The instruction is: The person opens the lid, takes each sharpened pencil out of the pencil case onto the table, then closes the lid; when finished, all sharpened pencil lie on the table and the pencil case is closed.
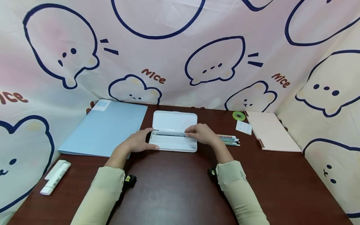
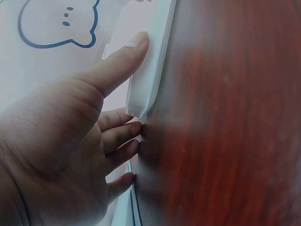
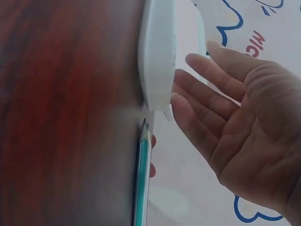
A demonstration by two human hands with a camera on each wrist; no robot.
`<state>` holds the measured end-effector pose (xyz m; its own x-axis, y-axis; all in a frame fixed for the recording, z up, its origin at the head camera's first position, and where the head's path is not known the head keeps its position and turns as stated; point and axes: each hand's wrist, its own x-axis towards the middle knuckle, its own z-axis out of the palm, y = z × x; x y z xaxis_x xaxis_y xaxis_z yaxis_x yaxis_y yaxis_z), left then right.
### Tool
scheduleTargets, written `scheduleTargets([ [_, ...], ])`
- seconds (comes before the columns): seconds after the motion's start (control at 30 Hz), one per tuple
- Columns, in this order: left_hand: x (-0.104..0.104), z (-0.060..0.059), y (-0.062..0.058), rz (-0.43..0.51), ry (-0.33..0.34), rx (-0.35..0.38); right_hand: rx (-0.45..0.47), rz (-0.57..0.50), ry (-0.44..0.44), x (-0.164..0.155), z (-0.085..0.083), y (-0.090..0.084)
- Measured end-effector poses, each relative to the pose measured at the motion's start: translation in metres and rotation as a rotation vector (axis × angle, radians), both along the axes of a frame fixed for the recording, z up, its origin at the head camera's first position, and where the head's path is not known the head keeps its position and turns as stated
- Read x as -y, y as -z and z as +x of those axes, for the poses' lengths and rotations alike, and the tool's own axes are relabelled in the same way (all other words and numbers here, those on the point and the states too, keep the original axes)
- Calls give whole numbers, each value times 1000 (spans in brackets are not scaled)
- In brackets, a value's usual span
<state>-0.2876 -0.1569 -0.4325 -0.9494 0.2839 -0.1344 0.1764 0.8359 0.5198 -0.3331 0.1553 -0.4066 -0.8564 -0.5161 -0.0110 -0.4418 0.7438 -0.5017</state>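
Observation:
A white pencil case (image 1: 174, 147) lies with its lid tilted back in the middle of the table. Inside, a dark pencil (image 1: 168, 135) lies along the hinge side. My left hand (image 1: 139, 140) holds the case's left end, thumb on the front edge and fingers at the back corner; in the left wrist view the thumb presses its side wall. Over the right part of the case is my right hand (image 1: 201, 133), near the pencil's right end. In the right wrist view its fingers (image 3: 197, 113) are spread and relaxed, with no pencil visible between them.
Several pencils (image 1: 229, 140) lie right of the case. Beyond them are green tape (image 1: 239, 116), a small white sheet (image 1: 243, 127) and a spiral notebook (image 1: 274, 131). A blue folder (image 1: 104, 128) and a white stick-like tube (image 1: 56, 178) lie at the left.

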Motion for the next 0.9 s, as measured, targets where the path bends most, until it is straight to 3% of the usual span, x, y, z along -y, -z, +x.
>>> scheduleTargets([
  [0.27,-1,0,-1,11,2,29,-8,41,46,2,5,1],
  [0.9,0,-1,1,14,8,11,-1,65,-10,10,9,3],
])
